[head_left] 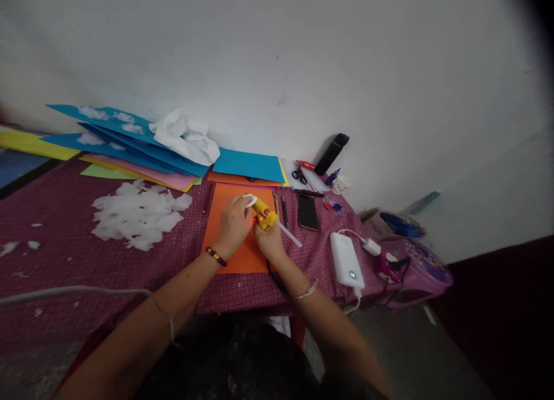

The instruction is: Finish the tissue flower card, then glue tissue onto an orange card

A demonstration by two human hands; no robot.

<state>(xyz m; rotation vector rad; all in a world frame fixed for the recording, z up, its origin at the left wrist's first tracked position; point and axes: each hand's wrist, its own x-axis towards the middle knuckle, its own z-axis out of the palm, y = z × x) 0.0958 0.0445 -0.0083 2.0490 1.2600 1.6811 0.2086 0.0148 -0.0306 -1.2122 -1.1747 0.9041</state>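
The yellow glue gun (262,210) is held above the orange sheet (234,255), its nozzle end near a small white piece (250,200). Our right hand (270,242) is wrapped around the gun's grip, and our left hand (236,220) is close by, its fingertips seemingly pinching the white piece. The two hands nearly meet; we cannot tell whether they touch, nor whether glue is coming out.

For gluing, as we judge this step to be, we would squeeze gently and put down a small dab, since thin material may let hot glue soak through. We would keep our left fingertips well off the nozzle and hold the piece by its edge. The glue stick (289,234) juts from the back of the gun towards the right, so we should watch that it does not catch on the black pen (284,208) just beyond.

Further out on the bench (56,209), a heap of white scraps (138,215) lies left of the orange sheet. To the right are the phone (307,212) and the white power bank (347,259), whose cables we would keep clear of our right forearm.
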